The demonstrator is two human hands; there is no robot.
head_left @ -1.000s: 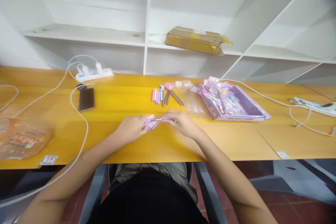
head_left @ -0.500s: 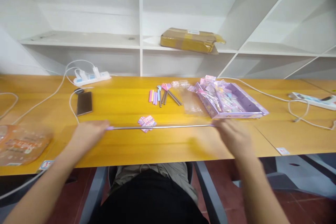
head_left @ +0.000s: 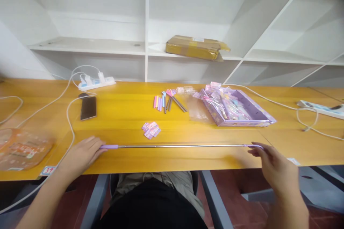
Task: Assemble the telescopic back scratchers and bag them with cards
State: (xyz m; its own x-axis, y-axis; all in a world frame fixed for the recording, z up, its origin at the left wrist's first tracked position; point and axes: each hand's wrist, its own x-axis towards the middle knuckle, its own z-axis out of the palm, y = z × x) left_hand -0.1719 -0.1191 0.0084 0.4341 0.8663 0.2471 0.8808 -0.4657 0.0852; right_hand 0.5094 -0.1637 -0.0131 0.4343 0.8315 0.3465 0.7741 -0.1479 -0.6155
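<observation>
A telescopic back scratcher (head_left: 182,146), its thin metal rod drawn out long, lies level between my two hands near the table's front edge. My left hand (head_left: 85,152) pinches the end of its purple grip. At the other end, my right hand (head_left: 279,166) has thumb and fingers closed on the purple head, which they partly cover. Beyond the rod sits a small pile of pink and purple printed cards (head_left: 152,130). Farther back are several short back scratchers (head_left: 172,100) with hand-shaped heads, beside loose pastel grip sleeves (head_left: 158,103).
To the right, a purple box (head_left: 248,122) holds plastic-wrapped pieces, with clear bags (head_left: 197,109) beside it. A phone (head_left: 88,108), a power strip (head_left: 96,83) with white cables and an orange clear pouch (head_left: 25,148) occupy the left. A taped carton (head_left: 193,47) rests on the shelf.
My hands have moved apart and nearer the table's front edge, and the back scratcher's rod is longer. My right hand has shifted right; more of the purple grip and head now shows.
</observation>
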